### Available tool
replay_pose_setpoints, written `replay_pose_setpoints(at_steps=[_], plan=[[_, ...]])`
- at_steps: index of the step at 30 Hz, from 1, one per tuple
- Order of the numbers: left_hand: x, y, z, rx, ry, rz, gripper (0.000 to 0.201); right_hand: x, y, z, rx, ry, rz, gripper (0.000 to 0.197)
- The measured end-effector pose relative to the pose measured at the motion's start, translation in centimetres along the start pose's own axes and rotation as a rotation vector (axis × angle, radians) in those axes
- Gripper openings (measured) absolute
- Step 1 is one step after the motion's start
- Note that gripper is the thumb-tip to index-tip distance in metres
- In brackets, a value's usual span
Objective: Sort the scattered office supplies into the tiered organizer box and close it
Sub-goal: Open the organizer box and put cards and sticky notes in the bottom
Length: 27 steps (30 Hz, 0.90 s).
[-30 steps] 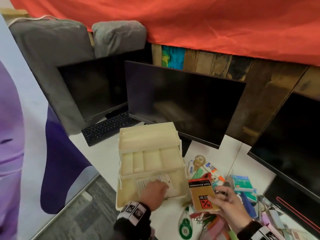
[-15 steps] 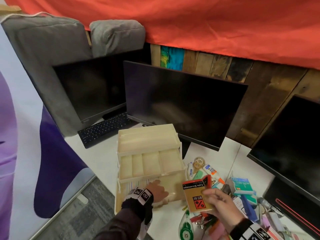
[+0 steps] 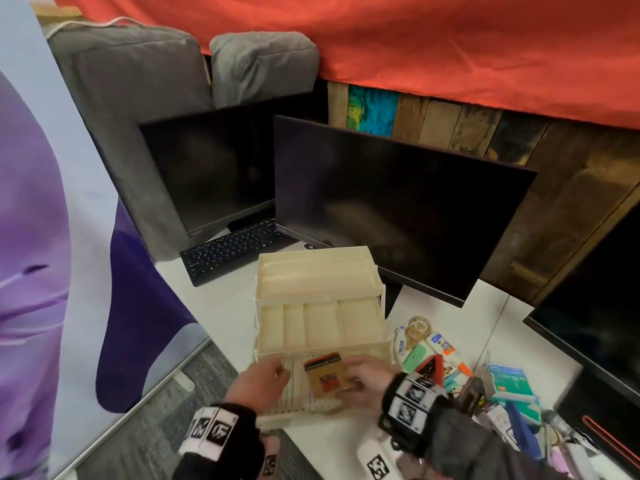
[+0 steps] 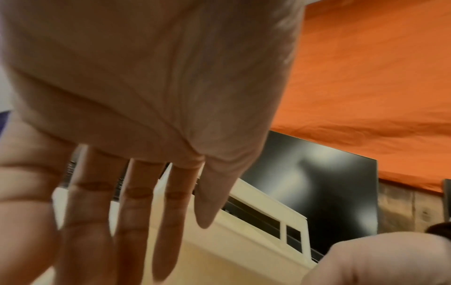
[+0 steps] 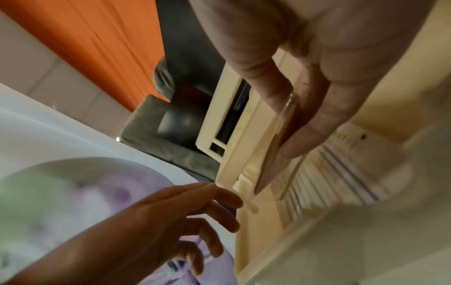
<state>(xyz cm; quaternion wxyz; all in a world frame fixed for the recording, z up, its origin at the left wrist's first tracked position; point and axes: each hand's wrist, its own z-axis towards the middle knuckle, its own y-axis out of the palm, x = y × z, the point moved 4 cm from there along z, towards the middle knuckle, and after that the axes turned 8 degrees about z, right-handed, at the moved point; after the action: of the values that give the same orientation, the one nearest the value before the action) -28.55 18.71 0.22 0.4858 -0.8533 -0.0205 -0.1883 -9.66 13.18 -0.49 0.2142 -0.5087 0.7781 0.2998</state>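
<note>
Over the organizer box [image 3: 322,337] — right hand [image 3: 367,377] pinching orange envelope pack [image 3: 325,374], label blurred — left hand [image 3: 258,379] loose, empty.

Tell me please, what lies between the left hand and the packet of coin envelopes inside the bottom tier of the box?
In the head view, only lined index cards lie between the left hand and the coin envelopes.

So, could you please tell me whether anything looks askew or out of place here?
The coin envelope packet in the right hand sits crooked over the organizer box bottom tier. Supplies lie jumbled on the table beside it.
</note>
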Motion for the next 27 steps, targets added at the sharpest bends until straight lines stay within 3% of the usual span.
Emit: replay_pose_setpoints(at_steps=[6,7,9,13,16,21,23,27], plan=[[-4.6,-1.0,-2.7,0.165,-0.086,-0.144,0.021,1.1,4.9,6.1,0.045,-0.046,-0.459,0.021],[-4.9,-1.0,-3.1,0.176,-0.079,-0.160,0.021,1.5,5.3,6.9,0.064,-0.065,-0.496,0.011],[-5.0,-0.9,-3.6,0.181,-0.061,-0.170,0.020,2.3,5.9,8.4,0.098,-0.093,-0.503,0.015],[-5.0,-1.0,-3.8,0.206,-0.032,-0.193,0.019,3.2,7.4,9.1,-0.052,-0.162,-0.687,0.031],[-4.4,-1.2,-3.5,0.226,-0.011,-0.178,0.017,2.9,7.7,7.9,-0.150,-0.206,-0.788,0.032],[-1.2,-1.3,-2.8,0.230,0.069,-0.165,0.014,0.7,4.3,2.5,-0.153,-0.377,-0.659,0.030],[1.1,-1.1,-2.5,0.243,0.126,-0.162,0.012,0.9,1.5,-0.1,-0.165,-0.350,-0.478,0.028],[6.9,0.7,-1.5,0.168,0.315,-0.181,0.018,2.9,-7.3,-4.7,0.031,-0.371,-0.245,0.028]])
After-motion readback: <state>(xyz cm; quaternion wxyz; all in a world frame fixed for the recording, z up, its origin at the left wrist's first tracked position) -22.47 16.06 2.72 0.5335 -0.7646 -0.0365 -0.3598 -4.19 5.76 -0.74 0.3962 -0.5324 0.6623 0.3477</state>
